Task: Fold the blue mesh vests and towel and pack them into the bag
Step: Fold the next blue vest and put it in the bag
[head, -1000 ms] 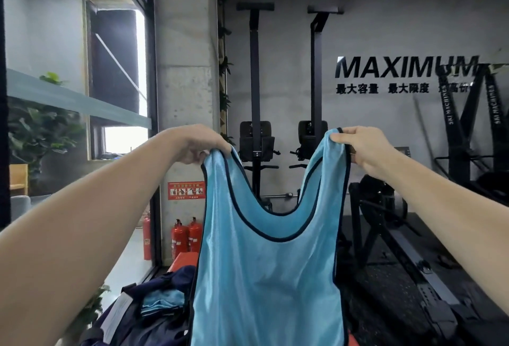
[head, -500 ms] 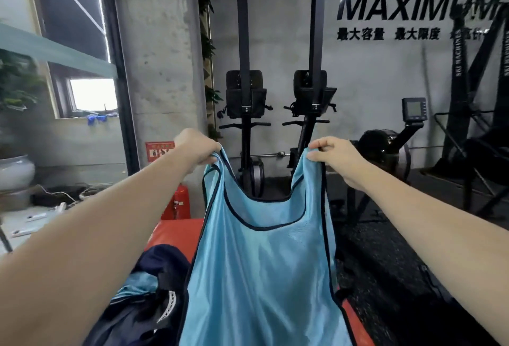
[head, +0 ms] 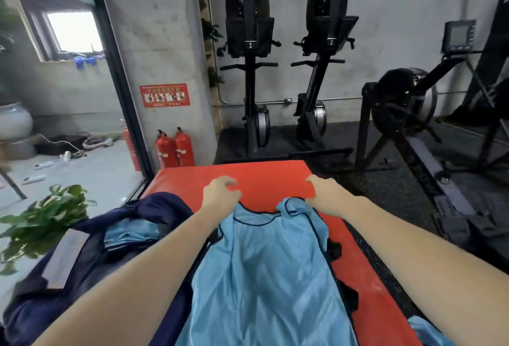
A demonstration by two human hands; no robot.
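A light blue mesh vest (head: 264, 277) with dark trim lies flat on the red mat (head: 261, 175), neck opening pointing away from me. My left hand (head: 220, 194) rests over its left shoulder strap, and my right hand (head: 325, 194) sits beside the crumpled right strap. The loosely curled fingers of both reach past the straps onto the mat. The dark navy bag (head: 82, 271) lies open to the left, with a folded blue cloth (head: 132, 232) inside. Another blue piece (head: 429, 332) shows at the bottom right.
Two red fire extinguishers (head: 175, 149) stand by the concrete pillar beyond the mat. Black rowing machines (head: 405, 103) stand to the right on dark floor. A potted plant (head: 46, 219) is left of the bag. Something black (head: 349, 299) peeks from under the vest.
The vest has come down from hanging in the air to lying on the red mat. Both hands lowered with it, and my view tilted downward.
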